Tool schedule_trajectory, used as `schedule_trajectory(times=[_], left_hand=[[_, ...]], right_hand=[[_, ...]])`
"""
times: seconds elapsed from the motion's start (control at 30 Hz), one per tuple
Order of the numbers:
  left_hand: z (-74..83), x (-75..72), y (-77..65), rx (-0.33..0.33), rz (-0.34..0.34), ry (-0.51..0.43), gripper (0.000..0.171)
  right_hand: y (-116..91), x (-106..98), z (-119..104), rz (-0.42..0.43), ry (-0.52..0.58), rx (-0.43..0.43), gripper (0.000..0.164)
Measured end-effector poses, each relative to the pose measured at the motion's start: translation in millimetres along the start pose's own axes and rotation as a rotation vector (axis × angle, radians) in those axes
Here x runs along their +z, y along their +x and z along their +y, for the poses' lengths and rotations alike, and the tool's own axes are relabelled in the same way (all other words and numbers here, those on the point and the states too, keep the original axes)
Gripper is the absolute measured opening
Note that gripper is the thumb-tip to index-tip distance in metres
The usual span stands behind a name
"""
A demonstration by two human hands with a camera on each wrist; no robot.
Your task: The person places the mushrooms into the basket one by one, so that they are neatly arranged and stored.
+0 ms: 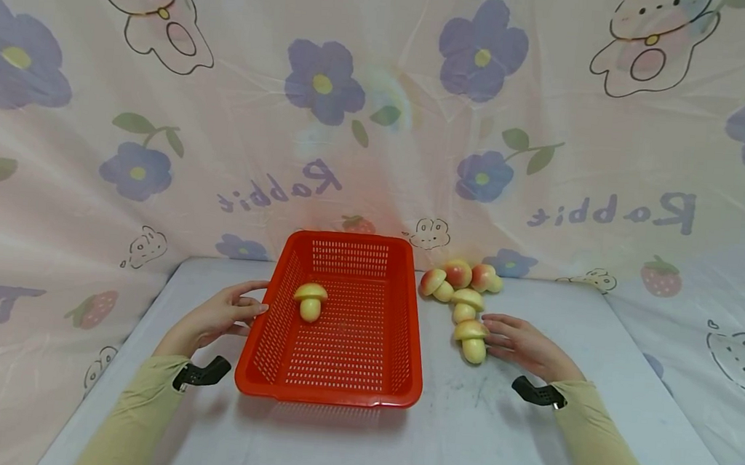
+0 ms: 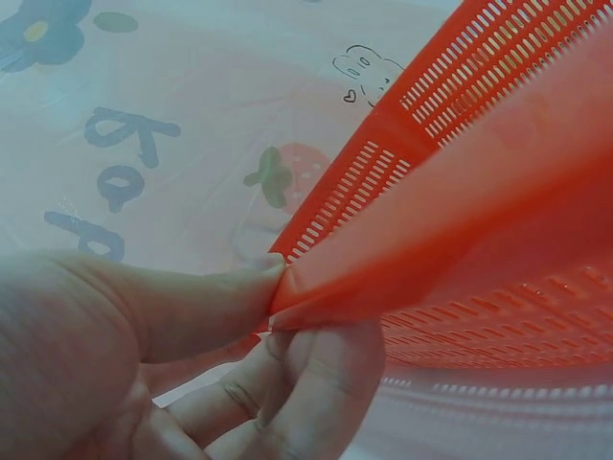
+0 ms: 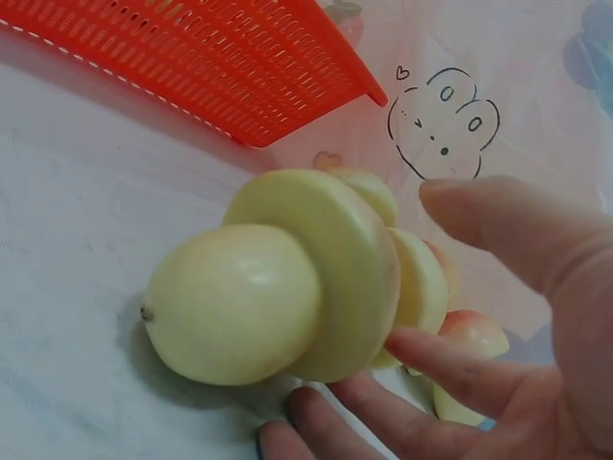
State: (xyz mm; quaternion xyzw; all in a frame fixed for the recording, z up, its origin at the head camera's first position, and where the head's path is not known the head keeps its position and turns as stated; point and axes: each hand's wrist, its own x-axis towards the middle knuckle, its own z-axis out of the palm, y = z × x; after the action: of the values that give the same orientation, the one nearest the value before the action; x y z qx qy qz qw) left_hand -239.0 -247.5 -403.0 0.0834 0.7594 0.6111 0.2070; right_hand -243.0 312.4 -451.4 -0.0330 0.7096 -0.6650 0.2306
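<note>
My left hand (image 1: 224,316) pinches the left rim of a red plastic basket (image 1: 327,395); the left wrist view shows thumb and fingers gripping the rim (image 2: 364,278). One toy mushroom (image 1: 311,302) with a yellow cap lies in the basket. Right of the basket, my right hand (image 1: 524,344) is at the nearest loose toy mushroom (image 1: 472,342), its fingertips right at the cap's side. In the right wrist view that mushroom (image 3: 239,297) lies on its side, with thumb and fingers spread around the cap rather than closed on it.
Behind the nearest mushroom lies another yellow-capped one (image 1: 467,306), with several red-tinged mushrooms (image 1: 457,273) toward the table's back edge. The white table (image 1: 480,445) backs onto a curtain (image 1: 392,154) printed with flowers and rabbits.
</note>
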Motion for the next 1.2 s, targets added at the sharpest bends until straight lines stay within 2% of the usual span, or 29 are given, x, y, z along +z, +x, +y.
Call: schedule_trajectory(times=[0.8, 1.2], left_hand=[[-1.0, 0.5, 2.5, -0.022, 0.030, 0.020, 0.068], [0.4, 0.4, 0.5, -0.014, 0.023, 0.029, 0.069]], right_hand=[[7.2, 8.5, -0.2, 0.025, -0.141, 0.043, 0.060], [8.0, 9.4, 1.3, 0.017, -0.132, 0.049, 0.062]])
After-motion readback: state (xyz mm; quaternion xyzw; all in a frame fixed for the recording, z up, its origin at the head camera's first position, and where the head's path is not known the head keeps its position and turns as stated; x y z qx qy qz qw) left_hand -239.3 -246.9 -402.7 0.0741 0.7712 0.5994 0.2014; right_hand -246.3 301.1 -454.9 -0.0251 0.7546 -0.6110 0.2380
